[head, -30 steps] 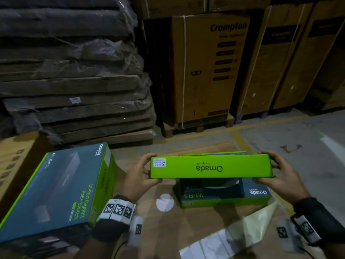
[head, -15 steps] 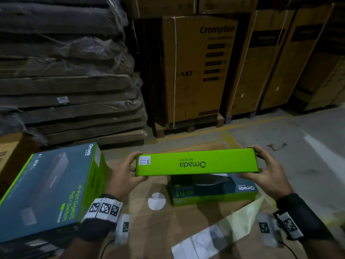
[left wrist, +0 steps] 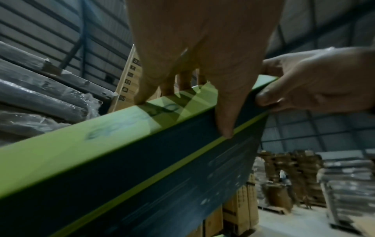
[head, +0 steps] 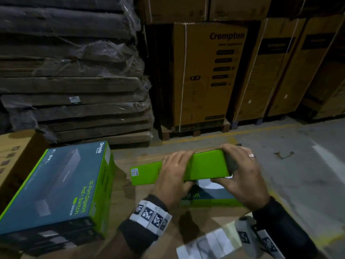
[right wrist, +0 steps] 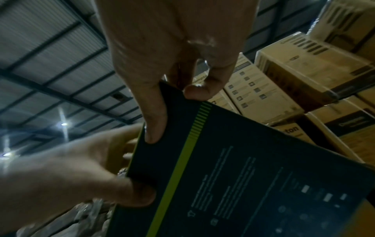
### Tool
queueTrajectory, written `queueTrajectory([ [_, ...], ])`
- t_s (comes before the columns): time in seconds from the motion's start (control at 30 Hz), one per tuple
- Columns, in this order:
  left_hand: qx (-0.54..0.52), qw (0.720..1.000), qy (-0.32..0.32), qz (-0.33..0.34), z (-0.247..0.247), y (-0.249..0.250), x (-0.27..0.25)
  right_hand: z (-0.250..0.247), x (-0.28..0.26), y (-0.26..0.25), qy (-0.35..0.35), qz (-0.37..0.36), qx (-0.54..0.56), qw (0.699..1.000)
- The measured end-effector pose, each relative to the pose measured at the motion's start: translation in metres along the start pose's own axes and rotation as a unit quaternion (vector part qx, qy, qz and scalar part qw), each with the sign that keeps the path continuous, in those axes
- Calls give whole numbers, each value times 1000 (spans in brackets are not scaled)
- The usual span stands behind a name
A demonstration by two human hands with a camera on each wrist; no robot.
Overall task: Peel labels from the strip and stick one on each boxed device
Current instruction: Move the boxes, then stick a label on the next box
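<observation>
We held the green boxed device [head: 203, 169] in both hands above the cardboard counter [head: 130, 202], left hand [head: 174, 173] curled round its middle, right hand [head: 240, 172] clamped on its right end. It seemed light and stiff, its smooth card possibly slippery; ends or long edges suited gripping. The label strip [head: 205, 243] lay near, blurred and partly cut off, labels hard to count
</observation>
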State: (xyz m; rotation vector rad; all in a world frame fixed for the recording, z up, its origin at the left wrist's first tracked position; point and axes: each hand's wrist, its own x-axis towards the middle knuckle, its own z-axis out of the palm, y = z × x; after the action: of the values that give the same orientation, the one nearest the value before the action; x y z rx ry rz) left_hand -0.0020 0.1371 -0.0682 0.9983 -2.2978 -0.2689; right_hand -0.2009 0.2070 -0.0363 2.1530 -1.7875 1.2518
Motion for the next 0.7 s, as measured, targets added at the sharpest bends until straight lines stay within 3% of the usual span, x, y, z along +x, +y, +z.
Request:
queueTrajectory([
  [0.2,-91,993,61,-32,-15,-8,-11,8,3,-23,-5,-38,14,999],
  [0.37,-219,963,101,-118,-66,-47,-32,9,17,15,-30,86,10,996],
  [0.5,-286,938,67,-183,-78,-80,-64,28,20,14,-85,181,171,965],
  [0.6,-304,926,58,-216,-79,-91,-76,47,23,6,-100,203,265,937],
  [0.7,-299,918,59,-254,-83,-92,-79,63,24,-1,-137,193,279,931],
])
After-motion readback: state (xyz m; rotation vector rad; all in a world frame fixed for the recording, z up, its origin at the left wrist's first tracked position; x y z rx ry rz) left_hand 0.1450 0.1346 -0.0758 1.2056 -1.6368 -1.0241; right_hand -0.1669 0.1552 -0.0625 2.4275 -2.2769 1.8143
